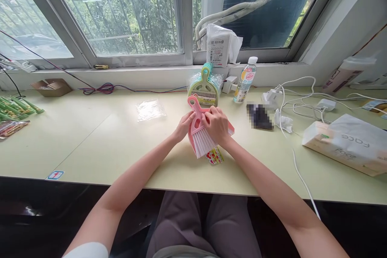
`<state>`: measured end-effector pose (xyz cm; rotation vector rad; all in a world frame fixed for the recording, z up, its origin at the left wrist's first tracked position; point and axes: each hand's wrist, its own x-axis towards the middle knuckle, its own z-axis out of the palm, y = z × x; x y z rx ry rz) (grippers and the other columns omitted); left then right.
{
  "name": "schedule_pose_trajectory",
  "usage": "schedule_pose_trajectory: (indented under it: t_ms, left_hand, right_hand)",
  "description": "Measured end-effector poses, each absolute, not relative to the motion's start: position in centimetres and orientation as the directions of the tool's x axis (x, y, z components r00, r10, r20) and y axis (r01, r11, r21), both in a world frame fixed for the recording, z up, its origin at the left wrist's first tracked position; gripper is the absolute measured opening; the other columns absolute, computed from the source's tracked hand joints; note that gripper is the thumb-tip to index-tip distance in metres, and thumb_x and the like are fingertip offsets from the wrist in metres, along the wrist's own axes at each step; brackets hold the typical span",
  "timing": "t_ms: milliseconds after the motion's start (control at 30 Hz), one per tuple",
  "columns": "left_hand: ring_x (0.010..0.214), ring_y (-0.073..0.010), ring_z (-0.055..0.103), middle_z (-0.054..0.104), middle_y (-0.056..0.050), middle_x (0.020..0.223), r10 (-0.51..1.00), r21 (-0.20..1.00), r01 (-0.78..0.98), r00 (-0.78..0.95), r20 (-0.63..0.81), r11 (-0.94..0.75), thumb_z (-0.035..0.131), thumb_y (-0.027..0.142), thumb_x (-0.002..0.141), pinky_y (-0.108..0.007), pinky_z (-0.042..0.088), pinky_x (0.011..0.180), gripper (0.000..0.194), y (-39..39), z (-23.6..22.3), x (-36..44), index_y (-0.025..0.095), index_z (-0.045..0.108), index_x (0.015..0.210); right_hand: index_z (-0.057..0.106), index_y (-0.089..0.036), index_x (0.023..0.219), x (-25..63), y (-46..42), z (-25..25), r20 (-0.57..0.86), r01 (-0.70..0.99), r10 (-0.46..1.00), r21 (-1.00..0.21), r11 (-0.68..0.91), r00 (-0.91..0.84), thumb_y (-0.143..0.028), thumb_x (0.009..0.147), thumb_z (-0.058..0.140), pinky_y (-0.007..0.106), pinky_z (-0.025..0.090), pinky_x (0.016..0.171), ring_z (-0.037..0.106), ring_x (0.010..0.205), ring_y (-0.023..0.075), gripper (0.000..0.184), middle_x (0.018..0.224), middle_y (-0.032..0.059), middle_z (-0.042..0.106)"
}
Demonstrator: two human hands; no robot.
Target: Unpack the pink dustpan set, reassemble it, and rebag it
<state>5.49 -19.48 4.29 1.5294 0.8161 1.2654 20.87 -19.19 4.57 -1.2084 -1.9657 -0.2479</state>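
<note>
A pink dustpan [191,139] with a matching small brush [204,144] lying against it is between my hands, just above the table. The brush's white bristles point down toward me. My left hand [184,126] is closed on the dustpan's left edge near the handle. From the right, my right hand [217,125] grips the brush, its fingers bent over the pink top; the dustpan's right corner shows behind it. A colourful printed card [215,156] shows beneath the dustpan. Behind them stand green dustpan-and-brush sets [205,85] in clear wrapping.
A clear plastic bag [150,110] lies left of my hands. At the right are a drink bottle [245,80], a pixelated dark object [260,116], white cables [298,165] and a tissue pack [347,143]. Green packets [18,107] and a small cardboard box [52,87] are at left.
</note>
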Motion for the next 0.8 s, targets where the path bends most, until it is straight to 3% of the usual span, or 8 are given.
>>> schedule_pose_trajectory:
  t_ms: [167, 300, 633, 800]
  left_hand:
    - [0.106, -0.0268, 0.058, 0.064, -0.01, 0.114, 0.887, 0.952, -0.06, 0.349, 0.303, -0.302, 0.053, 0.048, 0.085, -0.035, 0.043, 0.091, 0.044, -19.4, 5.3, 5.0, 0.014, 0.061, 0.112]
    - [0.105, -0.0264, 0.057, 0.064, -0.009, 0.114, 0.882, 0.952, -0.011, 0.373, 0.287, -0.305, 0.05, 0.047, 0.086, -0.034, 0.042, 0.09, 0.044, -19.5, 5.7, 5.0, 0.013, 0.06, 0.113]
    - [0.108, -0.0248, 0.055, 0.062, -0.007, 0.117, 0.852, 0.916, 0.064, 0.398, 0.341, -0.396, 0.044, 0.046, 0.089, -0.033, 0.042, 0.092, 0.041, -19.1, 5.4, 4.2, 0.017, 0.057, 0.115]
    - [0.112, -0.0251, 0.053, 0.059, -0.007, 0.122, 0.829, 0.884, 0.117, 0.421, 0.368, -0.452, 0.04, 0.046, 0.091, -0.034, 0.04, 0.095, 0.043, -19.1, 5.4, 4.1, 0.018, 0.056, 0.12]
  right_hand:
    - [0.058, -0.022, 0.054, 21.2, -18.9, 4.5, 0.668, 0.675, 0.741, -0.516, 0.528, -0.069, -0.036, 0.089, 0.044, 0.031, 0.035, 0.064, 0.047, 0.072, 0.017, 0.04, 0.07, 0.0027, 0.048]
    - [0.054, -0.021, 0.05, 21.1, -18.7, 4.1, 0.61, 0.539, 0.793, -0.667, 0.515, -0.004, -0.035, 0.086, 0.047, 0.029, 0.034, 0.061, 0.045, 0.066, 0.0144, 0.04, 0.065, 0.0002, 0.042]
    - [0.053, -0.02, 0.046, 21.2, -18.5, 4.1, 0.588, 0.378, 0.809, -0.747, 0.547, -0.01, -0.033, 0.083, 0.051, 0.027, 0.034, 0.06, 0.041, 0.061, 0.012, 0.039, 0.065, -0.0015, 0.037]
    - [0.044, -0.019, 0.043, 20.5, -18.4, 4.0, 0.569, 0.33, 0.823, -0.778, 0.534, 0.01, -0.034, 0.081, 0.052, 0.028, 0.034, 0.059, 0.039, 0.061, 0.012, 0.041, 0.063, -0.0014, 0.036]
